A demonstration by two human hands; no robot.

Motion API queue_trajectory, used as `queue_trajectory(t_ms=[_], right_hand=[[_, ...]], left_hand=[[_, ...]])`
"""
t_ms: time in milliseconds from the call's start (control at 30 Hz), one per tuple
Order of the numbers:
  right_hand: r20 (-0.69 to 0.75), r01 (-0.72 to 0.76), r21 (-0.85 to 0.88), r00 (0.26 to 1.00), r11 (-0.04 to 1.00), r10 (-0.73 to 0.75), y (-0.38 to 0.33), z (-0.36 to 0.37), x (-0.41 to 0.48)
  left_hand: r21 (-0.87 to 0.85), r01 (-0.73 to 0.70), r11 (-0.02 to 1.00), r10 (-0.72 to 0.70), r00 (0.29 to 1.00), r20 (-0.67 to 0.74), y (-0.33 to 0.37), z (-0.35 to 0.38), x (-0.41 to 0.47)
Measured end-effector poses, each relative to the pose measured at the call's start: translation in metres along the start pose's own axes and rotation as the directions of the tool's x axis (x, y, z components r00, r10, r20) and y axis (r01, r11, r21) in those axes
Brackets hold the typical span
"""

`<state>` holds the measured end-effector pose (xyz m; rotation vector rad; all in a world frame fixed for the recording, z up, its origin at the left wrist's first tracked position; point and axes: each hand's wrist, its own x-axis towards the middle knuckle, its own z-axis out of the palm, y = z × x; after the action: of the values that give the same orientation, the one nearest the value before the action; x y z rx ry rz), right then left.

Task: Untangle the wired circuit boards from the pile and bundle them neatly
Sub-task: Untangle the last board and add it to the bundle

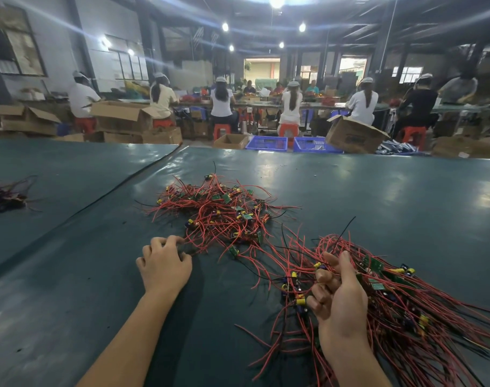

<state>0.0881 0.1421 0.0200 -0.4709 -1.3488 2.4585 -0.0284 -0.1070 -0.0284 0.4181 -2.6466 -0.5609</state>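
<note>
A tangled pile [221, 210] of red and black wires with small green circuit boards and yellow parts lies mid-table. At its near left edge my left hand [164, 265] is knuckles up, its fingers curled round wire ends. My right hand [340, 298] grips a bundle [400, 297] of wired boards, the boards gathered by the fingers. The red wires of that bundle fan out to the lower right across the dark green table [377, 191].
A smaller heap of wired boards [6, 195] lies at the table's far left. A black seam [98, 196] runs diagonally across the table cover. Beyond the far edge stand blue crates [267, 143], cardboard boxes [355, 134] and seated workers [221, 100] at another table.
</note>
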Motion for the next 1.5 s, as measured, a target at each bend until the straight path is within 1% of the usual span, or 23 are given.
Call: queue_trajectory(t_ms=[67,200,367,567,633,733,800,900,967,1033,1133,1167,1200,1233,1267,1300,1333,1367,1400,1433,1467,1500], right_hand=[[0.001,0.013,-0.019,1.0,1.0,-0.013,0.0,-0.001,0.0],[0.01,-0.001,0.004,1.0,1.0,0.001,0.001,0.0,0.0],[0.026,0.01,0.016,1.0,1.0,-0.011,0.001,0.003,-0.001],[0.033,0.025,0.033,0.999,0.999,-0.026,0.003,0.004,0.002],[0.02,0.031,0.05,0.999,0.998,-0.032,0.004,0.004,0.003],[0.021,0.04,0.054,0.999,0.998,-0.041,0.006,0.003,0.005],[0.025,0.044,0.051,0.999,0.998,-0.045,0.007,0.002,0.006],[0.022,0.038,0.054,0.999,0.998,-0.04,0.007,0.003,0.006],[0.024,0.04,0.054,0.999,0.998,-0.041,0.007,0.002,0.006],[0.027,0.043,0.054,0.999,0.998,-0.044,0.007,0.003,0.006],[0.031,0.043,0.051,0.999,0.998,-0.044,0.006,0.003,0.006],[0.031,0.044,0.05,0.998,0.998,-0.046,0.007,0.003,0.006],[0.031,0.045,0.049,0.998,0.998,-0.047,0.007,0.003,0.006],[0.03,0.046,0.049,0.998,0.998,-0.047,0.008,0.003,0.006],[0.032,0.047,0.048,0.998,0.998,-0.048,0.009,0.003,0.006],[0.038,0.049,0.047,0.998,0.998,-0.051,0.009,0.003,0.006],[0.047,0.056,0.043,0.997,0.998,-0.058,0.01,0.003,0.006],[0.063,0.064,0.033,0.996,0.997,-0.066,0.01,0.003,0.006],[0.089,0.076,0.012,0.993,0.997,-0.077,0.01,0.004,0.005],[0.129,0.091,-0.023,0.988,0.996,-0.088,0.011,0.005,0.004],[0.179,0.107,-0.072,0.979,0.992,-0.093,0.012,0.007,0.002],[0.232,0.125,-0.128,0.968,0.984,-0.093,0.014,0.009,-0.002]], left_hand=[[0.001,0.001,1.0,-0.001,1.0,0.004,-0.001,0.001,-0.001],[-0.037,-0.026,0.999,0.026,1.0,0.004,-0.001,0.001,-0.002],[-0.252,-0.098,0.963,0.096,0.995,-0.02,0.001,0.002,-0.005],[-0.287,-0.13,0.949,0.135,0.991,-0.004,-0.001,0.0,-0.006],[-0.351,-0.111,0.93,0.111,0.994,-0.02,-0.002,-0.003,-0.007],[-0.481,-0.111,0.87,0.054,0.99,-0.13,0.0,-0.009,-0.008],[-0.57,-0.081,0.818,-0.024,0.985,-0.174,0.003,-0.013,-0.007],[-0.719,0.041,0.694,-0.2,0.97,-0.138,0.005,-0.015,-0.006],[-0.82,0.098,0.564,-0.293,0.952,-0.088,0.004,-0.014,-0.002],[-0.911,0.131,0.392,-0.385,0.922,-0.033,0.003,-0.015,0.003],[-0.992,0.116,0.058,-0.501,0.862,0.071,0.004,-0.02,0.007],[-0.995,0.091,-0.031,-0.509,0.856,0.094,0.006,-0.023,0.007],[-0.995,0.059,-0.081,-0.506,0.858,0.092,0.008,-0.026,0.007],[-0.995,0.024,-0.095,-0.496,0.865,0.069,0.012,-0.029,0.005],[-0.997,-0.021,-0.075,-0.483,0.875,0.019,0.018,-0.033,0.003],[-0.996,-0.088,-0.029,-0.462,0.884,-0.065,0.024,-0.037,-0.001],[-0.982,-0.183,0.044,-0.418,0.89,-0.184,0.031,-0.043,-0.005],[-0.947,-0.295,0.123,-0.333,0.887,-0.32,0.038,-0.048,-0.01],[-0.898,-0.399,0.187,-0.218,0.874,-0.434,0.045,-0.051,-0.017],[-0.854,-0.471,0.22,-0.099,0.861,-0.5,0.052,-0.052,-0.024],[-0.844,-0.489,0.222,-0.003,0.865,-0.502,0.06,-0.05,-0.032],[-0.867,-0.453,0.207,0.065,0.891,-0.449,0.067,-0.046,-0.041]])
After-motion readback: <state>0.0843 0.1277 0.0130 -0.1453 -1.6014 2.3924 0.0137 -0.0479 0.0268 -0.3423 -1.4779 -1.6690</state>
